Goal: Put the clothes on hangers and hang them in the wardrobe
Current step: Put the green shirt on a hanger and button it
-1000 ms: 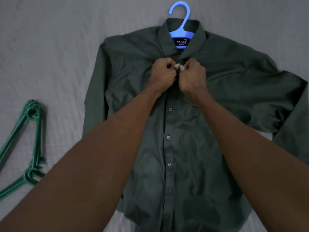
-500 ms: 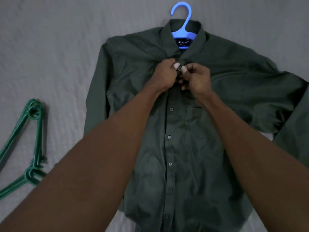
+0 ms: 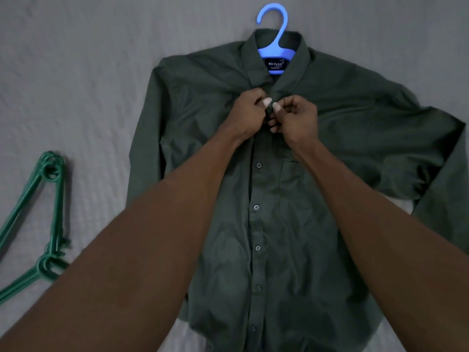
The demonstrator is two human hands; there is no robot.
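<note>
The dark green shirt lies flat, front side up, across the centre and right of the frame on a grey bedcover. The blue hanger is already seated inside the shoulders; only its hook and neck show, above the collar at top centre.

Change since the earlier frames: one second ago both hands were bunched knuckle to knuckle over the placket just below the collar. The right hand has since shifted slightly right and loosened, with its fingertips now showing. The left hand has stayed in place. Each hand pinches one edge of the placket at the upper button, thumbs nearly touching. Whether the button is through its hole cannot be told. Judgement: the fastening step is at or near completion, and the shirt is close to ready for lifting.

Orientation: the long axis of the shirt runs top to bottom of the frame. The collar and hook point to the top edge, the hem to the bottom edge. The sleeve at right is spread wide and bent downward.

Spare green hangers lie at lower left, well apart from the shirt.
</note>
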